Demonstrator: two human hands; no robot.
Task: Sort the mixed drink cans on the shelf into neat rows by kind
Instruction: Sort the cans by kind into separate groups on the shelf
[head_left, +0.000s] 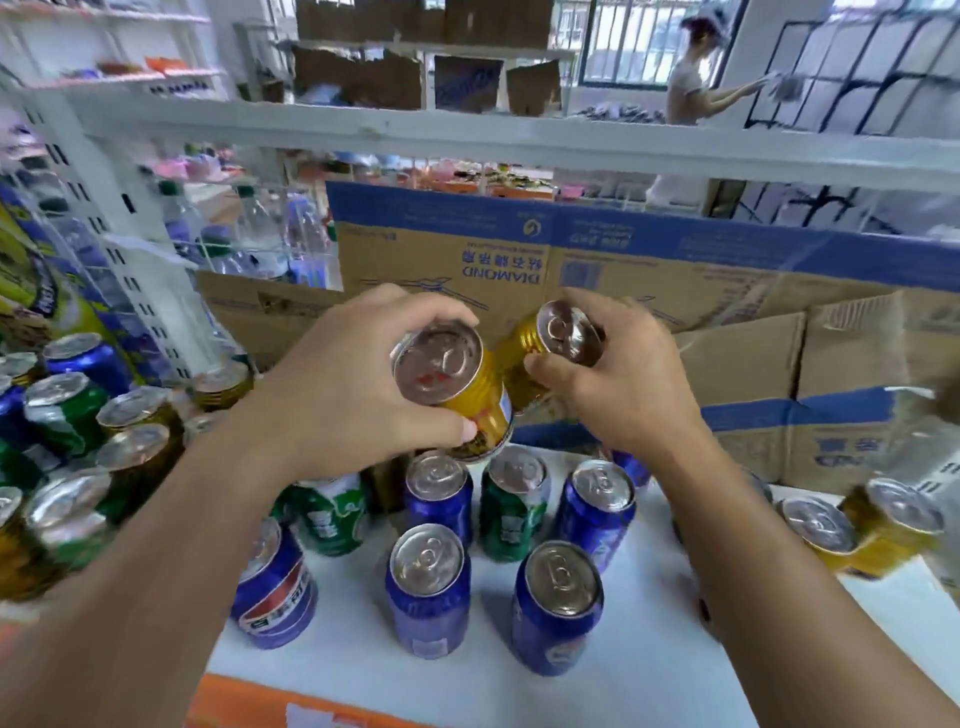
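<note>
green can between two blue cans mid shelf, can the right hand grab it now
Probably not yet: the right hand grips a gold can, though the green can stands uncovered just below.

White metal shelving: upper shelf board (467, 130) run across top of view, perforated upright (130, 270) at left. Cardboard boxes (447, 260) stacked behind, water bottles (260, 234) back left. Barred window (623, 47) daylit; wire grid panel (857, 78) at right w/ person (685, 88) beside it.
</note>
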